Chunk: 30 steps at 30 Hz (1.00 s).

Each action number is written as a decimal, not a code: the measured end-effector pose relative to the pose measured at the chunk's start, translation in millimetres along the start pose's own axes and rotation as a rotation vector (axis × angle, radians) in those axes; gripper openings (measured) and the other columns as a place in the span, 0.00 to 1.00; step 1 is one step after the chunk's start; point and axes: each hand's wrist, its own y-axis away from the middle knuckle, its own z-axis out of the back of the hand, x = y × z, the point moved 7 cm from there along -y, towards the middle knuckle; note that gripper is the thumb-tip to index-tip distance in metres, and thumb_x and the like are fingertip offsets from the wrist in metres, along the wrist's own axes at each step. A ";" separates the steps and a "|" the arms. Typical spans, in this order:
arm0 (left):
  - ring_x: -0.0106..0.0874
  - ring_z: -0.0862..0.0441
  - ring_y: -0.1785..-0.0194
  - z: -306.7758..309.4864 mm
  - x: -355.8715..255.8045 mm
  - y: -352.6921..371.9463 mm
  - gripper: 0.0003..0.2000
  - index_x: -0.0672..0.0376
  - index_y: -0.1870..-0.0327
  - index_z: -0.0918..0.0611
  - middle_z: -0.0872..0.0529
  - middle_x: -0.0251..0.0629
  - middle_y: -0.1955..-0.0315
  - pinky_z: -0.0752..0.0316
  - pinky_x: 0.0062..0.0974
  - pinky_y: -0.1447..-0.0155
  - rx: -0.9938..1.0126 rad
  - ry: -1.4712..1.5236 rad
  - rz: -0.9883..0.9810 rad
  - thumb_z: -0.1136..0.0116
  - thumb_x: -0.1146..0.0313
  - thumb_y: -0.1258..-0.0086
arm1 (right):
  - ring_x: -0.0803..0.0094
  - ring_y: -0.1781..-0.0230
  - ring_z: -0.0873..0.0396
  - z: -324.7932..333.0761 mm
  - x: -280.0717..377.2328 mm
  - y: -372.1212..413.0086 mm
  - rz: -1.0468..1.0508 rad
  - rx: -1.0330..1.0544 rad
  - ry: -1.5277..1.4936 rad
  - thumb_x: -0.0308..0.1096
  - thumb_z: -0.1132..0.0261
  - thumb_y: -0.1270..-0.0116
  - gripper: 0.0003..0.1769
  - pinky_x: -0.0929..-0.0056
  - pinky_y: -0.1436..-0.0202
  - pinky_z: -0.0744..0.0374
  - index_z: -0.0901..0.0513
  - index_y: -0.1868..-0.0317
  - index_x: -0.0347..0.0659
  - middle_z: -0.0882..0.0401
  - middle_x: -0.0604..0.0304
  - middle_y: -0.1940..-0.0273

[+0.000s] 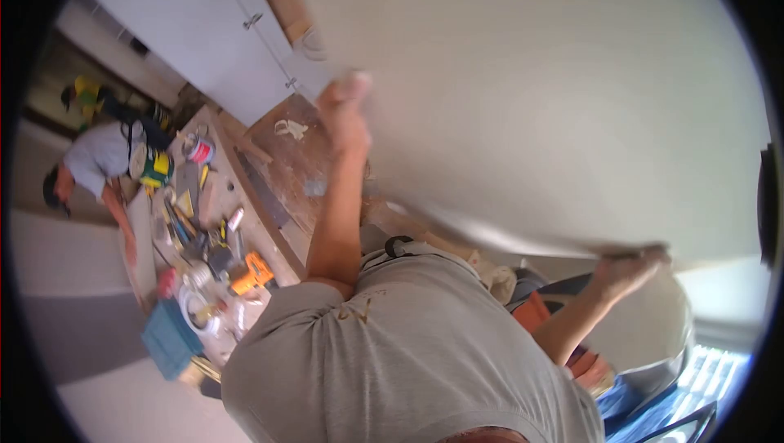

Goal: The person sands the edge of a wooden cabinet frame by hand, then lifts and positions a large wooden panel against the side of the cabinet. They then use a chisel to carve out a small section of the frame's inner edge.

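Observation:
A large, flat, pale cream panel point(539, 92) fills the upper right of the head view. My left hand point(345, 112) is closed on the panel's left edge, its thumb on the near face and the other fingers partly hidden. My right hand point(630, 273) grips the lower edge towards the right, with its fingers partly concealed. Both hands are slightly blurred. The panel is held up in front of my body, and its far edges run out of view.
At left, a workbench point(265, 235) carries an orange power tool point(251, 273), a blue-green box point(171, 338), tins and several hand tools. A co-worker point(102, 157) leans over it. White cabinet doors point(196, 35) with hinges stand beyond. A white scrap point(290, 129) lies on the brown floor.

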 end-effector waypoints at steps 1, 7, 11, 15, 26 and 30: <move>0.30 0.16 0.41 22.1 -3.7 -13.8 0.24 0.60 0.36 0.16 0.11 0.35 0.45 0.21 0.34 0.33 -0.151 0.032 -0.004 0.21 0.63 0.29 | 0.73 0.54 0.27 -2.9 -8.5 10.4 0.026 0.055 -0.002 0.43 0.41 0.19 0.10 0.65 0.45 0.22 0.24 0.56 0.47 0.24 0.65 0.55; 0.48 0.17 0.30 86.7 -85.5 -82.1 0.32 0.64 0.24 0.21 0.15 0.48 0.31 0.21 0.55 0.26 -0.044 -0.014 -0.024 0.45 0.43 0.13 | 0.80 0.76 0.24 -113.5 1.3 100.9 -0.049 0.321 0.231 0.46 0.32 0.25 0.19 0.74 0.75 0.27 0.12 0.66 0.38 0.19 0.71 0.73; 0.50 0.33 0.15 98.8 -141.8 -133.4 0.43 0.63 0.13 0.33 0.32 0.50 0.15 0.39 0.55 0.12 0.087 -0.066 -0.182 0.59 0.32 0.12 | 0.74 0.65 0.12 -207.1 12.0 169.7 -0.072 0.487 -0.058 0.43 0.19 0.27 0.21 0.68 0.60 0.14 0.07 0.50 0.30 0.07 0.61 0.63; 0.51 0.36 0.13 134.8 -178.9 -215.7 0.45 0.63 0.13 0.35 0.33 0.52 0.15 0.40 0.57 0.11 0.212 -0.192 -0.326 0.61 0.29 0.12 | 0.72 0.59 0.08 -278.8 9.9 233.1 -0.308 0.552 -0.083 0.52 0.12 0.36 0.31 0.69 0.54 0.12 0.06 0.50 0.29 0.03 0.50 0.59; 0.53 0.40 0.12 130.6 -194.2 -305.7 0.50 0.61 0.11 0.39 0.38 0.50 0.12 0.48 0.59 0.10 0.294 -0.131 -0.326 0.50 0.27 0.19 | 0.63 0.83 0.24 -425.6 -8.8 338.0 0.211 0.512 -0.063 0.64 0.11 0.46 0.37 0.67 0.82 0.29 0.25 0.75 0.44 0.28 0.62 0.79; 0.53 0.40 0.12 144.5 -182.7 -347.7 0.50 0.61 0.11 0.38 0.38 0.50 0.12 0.47 0.59 0.10 0.267 -0.103 -0.343 0.49 0.27 0.19 | 0.62 0.82 0.23 -465.6 -32.5 346.3 0.220 0.546 -0.092 0.66 0.11 0.47 0.39 0.65 0.81 0.28 0.26 0.72 0.43 0.28 0.62 0.76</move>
